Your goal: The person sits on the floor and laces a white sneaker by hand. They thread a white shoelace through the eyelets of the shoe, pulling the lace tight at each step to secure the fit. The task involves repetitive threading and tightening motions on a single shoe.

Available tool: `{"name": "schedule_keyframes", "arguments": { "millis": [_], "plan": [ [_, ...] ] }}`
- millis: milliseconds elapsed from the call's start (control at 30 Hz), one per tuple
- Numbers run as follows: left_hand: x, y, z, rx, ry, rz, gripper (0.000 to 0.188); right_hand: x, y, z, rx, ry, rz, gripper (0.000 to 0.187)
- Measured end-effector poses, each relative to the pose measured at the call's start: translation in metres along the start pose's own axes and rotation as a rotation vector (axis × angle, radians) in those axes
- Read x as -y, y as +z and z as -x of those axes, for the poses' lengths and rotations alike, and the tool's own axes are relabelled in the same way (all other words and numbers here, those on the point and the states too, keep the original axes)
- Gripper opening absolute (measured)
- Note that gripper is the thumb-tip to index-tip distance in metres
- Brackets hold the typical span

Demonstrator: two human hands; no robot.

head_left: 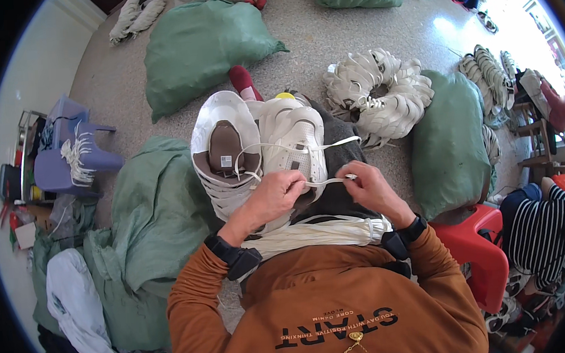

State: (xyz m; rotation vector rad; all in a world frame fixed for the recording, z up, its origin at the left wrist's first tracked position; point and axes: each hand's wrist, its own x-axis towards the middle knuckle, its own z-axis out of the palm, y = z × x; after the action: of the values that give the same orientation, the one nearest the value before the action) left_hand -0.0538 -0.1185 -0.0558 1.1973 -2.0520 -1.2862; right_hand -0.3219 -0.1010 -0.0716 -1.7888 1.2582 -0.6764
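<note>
Both hands [316, 190] on taut lace [325, 181]

Green sacks [200, 49], a purple chair [68, 157] and a red stool [477, 245] surround.

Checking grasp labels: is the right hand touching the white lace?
Touching. The head view shows the right hand pinching the white lace between its fingertips.

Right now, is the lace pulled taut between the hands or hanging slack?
Taut: the lace runs in a straight line from the left hand to the right hand, both pinching it over the white shoe.
</note>
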Motion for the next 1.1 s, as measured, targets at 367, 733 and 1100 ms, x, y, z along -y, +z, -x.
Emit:
{"name": "schedule_keyframes", "arguments": {
  "millis": [367, 733, 1100],
  "plan": [
    [-0.009, -0.013, -0.03, -0.282, 0.283, -0.366, 0.012, 0.004, 0.041, -0.026, -0.066, 0.076, -0.375, 0.012],
    [0.005, -0.047, -0.051, 0.201, 0.067, -0.111, 0.018, 0.001, 0.045, -0.043, -0.108, 0.054, -0.331, 0.012],
    [0.056, -0.054, -0.106, 0.042, -0.244, -0.172, 0.044, 0.014, 0.049, -0.036, 0.098, -0.337, -0.121, 0.011]
  ]
}}
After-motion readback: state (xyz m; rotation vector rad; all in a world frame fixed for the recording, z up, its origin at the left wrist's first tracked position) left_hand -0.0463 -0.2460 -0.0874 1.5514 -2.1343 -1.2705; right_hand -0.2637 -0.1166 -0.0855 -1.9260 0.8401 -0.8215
